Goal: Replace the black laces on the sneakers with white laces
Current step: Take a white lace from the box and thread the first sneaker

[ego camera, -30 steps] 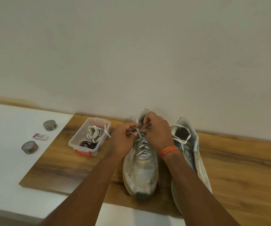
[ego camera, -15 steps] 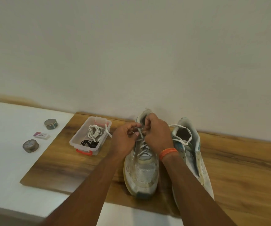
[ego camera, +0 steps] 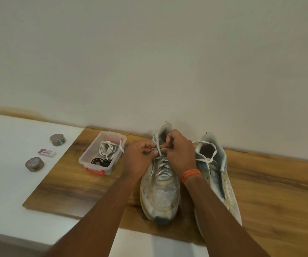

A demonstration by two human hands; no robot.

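Note:
Two worn white sneakers stand side by side on a wooden board point(ego camera: 79, 184), toes toward me. The left sneaker point(ego camera: 161, 197) carries a white lace point(ego camera: 163, 168) crossed up its eyelets. My left hand point(ego camera: 140, 156) and my right hand point(ego camera: 180, 151) meet over its top eyelets, each pinching an end of that white lace. The right sneaker point(ego camera: 218, 175) has a loose white lace point(ego camera: 205, 152) looped across its opening; my right forearm covers part of it.
A clear plastic box point(ego camera: 92, 160) with an orange latch sits left of the sneakers, holding a coiled white lace point(ego camera: 107, 148) and black laces point(ego camera: 100, 161). Two round tins point(ego camera: 57, 139) point(ego camera: 34, 164) and a small eraser point(ego camera: 46, 152) lie on the white surface. A wall rises behind.
Both hands stay at the top of the left sneaker, with only small finger movements on the lace. The view has shifted slightly.

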